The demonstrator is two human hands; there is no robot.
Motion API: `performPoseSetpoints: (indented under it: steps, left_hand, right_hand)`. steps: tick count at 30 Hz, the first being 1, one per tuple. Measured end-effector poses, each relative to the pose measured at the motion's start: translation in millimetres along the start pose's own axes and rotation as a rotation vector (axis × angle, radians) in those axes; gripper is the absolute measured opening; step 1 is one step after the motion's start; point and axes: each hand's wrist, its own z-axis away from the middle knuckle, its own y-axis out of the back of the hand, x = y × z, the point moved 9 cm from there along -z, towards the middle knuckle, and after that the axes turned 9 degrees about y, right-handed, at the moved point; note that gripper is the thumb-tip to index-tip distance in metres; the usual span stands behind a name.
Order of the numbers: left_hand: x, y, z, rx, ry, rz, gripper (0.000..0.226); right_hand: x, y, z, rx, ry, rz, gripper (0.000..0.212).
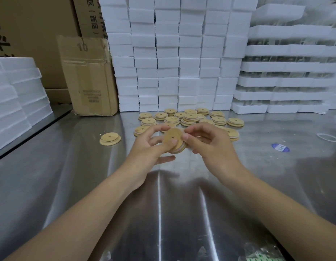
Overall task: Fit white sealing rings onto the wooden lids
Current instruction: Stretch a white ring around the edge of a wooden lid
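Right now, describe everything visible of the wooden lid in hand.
The wooden lid is a round tan disc with a centre hole and a whitish ring showing at its lower edge. Tilted toward the camera above the steel table, it is gripped by the left hand, thumb on its face; the right hand pinches its right edge.

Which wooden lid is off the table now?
The wooden lid held up between the left hand and right hand; the other lids lie on the steel table.
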Motion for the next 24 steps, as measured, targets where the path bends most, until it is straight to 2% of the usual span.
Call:
performPoseSetpoints:
  steps: [3, 7, 10, 14, 18, 21, 24]
  left_hand:
    - [-1.3, -7.7, 1.9, -0.009, -0.029, -0.169, 0.057]
    - [-0.2, -1.8, -2.9, 0.083, -0.113, -0.445, 0.065]
    - [-6.1, 6.7, -7.1, 0.157, -0.123, -0.668, 0.067]
    - [-14.2, 7.2, -9.2, 0.201, -0.119, -0.931, 0.08]
    - [-13.7, 0.1, -12.5, 0.212, -0.111, -1.122, 0.075]
    - [-15.7, -6.7, -19.9, 0.23, -0.097, -1.233, 0.069]
    - [-13.2, -7.6, -34.9, 0.288, -0.048, -1.183, 0.061]
  right_hand:
    - [11.7, 2.9, 3.0, 0.038, -0.114, -0.078, 0.01]
    - [32.5, 0.4, 8.5, -0.007, -0.297, -0.141, 0.015]
    - [44.8, 4.5, 8.1, -0.087, -0.372, 0.008, 0.011]
    - [42.1, 19.6, -0.3, -0.113, -0.277, 0.307, 0.009]
    - [29.7, 61.9, -17.0, 0.144, -0.148, 0.328, 0.011]
    - [30.7, 124.8, -30.8, 0.398, -0.161, 0.347, 0.011]
    - [36.3, 204.7, -40.3, 0.572, -0.228, 0.564, 0.015]
